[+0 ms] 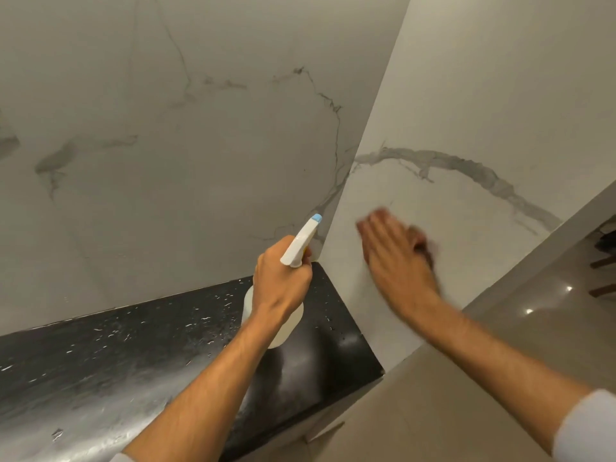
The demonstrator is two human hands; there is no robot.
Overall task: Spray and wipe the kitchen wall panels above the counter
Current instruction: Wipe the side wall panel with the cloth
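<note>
On veined marble panel [466,111], right hand [393,251] presses flat; left hand [280,281] grips plastic bottle [298,246].

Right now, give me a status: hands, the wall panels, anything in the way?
Left hand grips spray bottle over wet black counter. Right hand flat on right wall panel, blurred. Nothing seen in the way.

- Looks like a home kitchen, a fairly modern one.
- The back wall panel [200,128] and the side panel [466,105] meet in a corner. Both are white marble-look slabs with grey veins, splashback style.
- Under them runs a glossy black speckled worktop [116,361] with water droplets on it.
- The left hand [280,285] holds a plain plastic spray bottle [301,241], typical household cleaning gear.
- Off to the right there's a shiny pale floor [533,311] reflecting lights, plus dark furniture legs [604,261].
</note>
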